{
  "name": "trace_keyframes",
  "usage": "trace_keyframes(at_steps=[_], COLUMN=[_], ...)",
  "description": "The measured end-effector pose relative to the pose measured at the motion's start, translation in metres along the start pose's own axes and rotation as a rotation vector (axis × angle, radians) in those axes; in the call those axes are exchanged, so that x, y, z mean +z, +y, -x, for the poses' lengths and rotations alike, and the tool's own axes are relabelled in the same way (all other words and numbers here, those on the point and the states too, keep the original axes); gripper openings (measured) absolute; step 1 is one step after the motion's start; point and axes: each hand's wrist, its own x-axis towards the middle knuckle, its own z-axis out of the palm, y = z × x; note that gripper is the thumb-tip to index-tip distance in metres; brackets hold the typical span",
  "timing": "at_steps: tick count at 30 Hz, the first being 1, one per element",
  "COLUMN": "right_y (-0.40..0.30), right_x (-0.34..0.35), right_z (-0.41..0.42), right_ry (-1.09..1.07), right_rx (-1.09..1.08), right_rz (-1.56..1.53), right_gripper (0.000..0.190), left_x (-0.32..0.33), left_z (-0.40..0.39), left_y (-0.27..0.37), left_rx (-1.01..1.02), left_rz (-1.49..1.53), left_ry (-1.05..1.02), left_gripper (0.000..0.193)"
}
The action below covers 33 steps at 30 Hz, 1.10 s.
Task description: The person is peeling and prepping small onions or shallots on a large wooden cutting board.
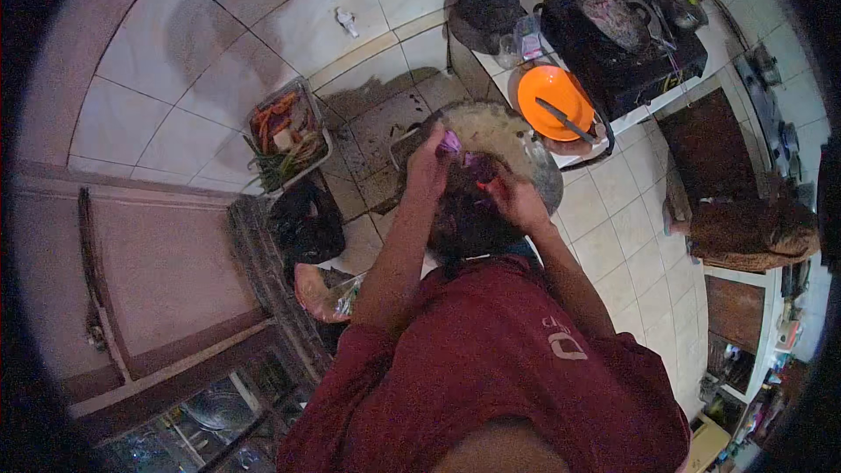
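Note:
My left hand (428, 161) pinches a purple piece (450, 142), perhaps a shallot or onion. A little lower and to the right is my right hand (519, 200), its fingers closed around a small thing with a bright red-orange part (485, 184); what it is I cannot tell. Between the hands shows another purple bit (468, 159), and which hand holds it is unclear. Both hands are above a large round, worn slab or shallow basin (483, 121). Dark shadow hides what lies just below the fingers.
An orange plate (548, 92) carries a knife (565, 119). Behind it, a pan (611, 18) rests on a black stove (562, 33). A plastic container of vegetables (289, 128) and a black bag (305, 223) lie left. A person in brown clothing (755, 230) is at right.

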Motion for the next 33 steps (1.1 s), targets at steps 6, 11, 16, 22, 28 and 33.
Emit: trace_keyframes(at_steps=[6, 11, 16, 22, 28, 33], right_y=[-0.014, -0.025, -0.049, -0.074, -0.073, -0.064], right_x=[-0.012, -0.019, -0.028, -0.042, -0.039, -0.037], right_z=[-0.006, -0.010, -0.007, -0.015, -0.025, -0.031], right_ry=[0.040, 0.074, 0.177, 0.188, 0.189, 0.124], right_rx=[0.111, 0.084, -0.016, -0.110, -0.102, -0.065], right_rz=[-0.009, -0.035, -0.158, -0.185, -0.142, -0.070], right_gripper=[0.053, 0.050, 0.052, 0.057, 0.058, 0.062], left_x=[0.020, 0.005, 0.006, 0.014, 0.014, 0.018], left_z=[0.024, 0.021, 0.031, 0.034, 0.028, 0.028], left_y=[-0.006, -0.015, -0.015, -0.020, -0.026, -0.027], left_rx=[-0.101, -0.148, -0.146, -0.099, -0.061, -0.083], left_rz=[0.135, 0.213, 0.188, 0.064, 0.061, 0.044], left_ry=[-0.173, -0.257, -0.225, -0.381, -0.427, -0.327], left_gripper=[0.034, 0.034, 0.028, 0.029, 0.033, 0.035])
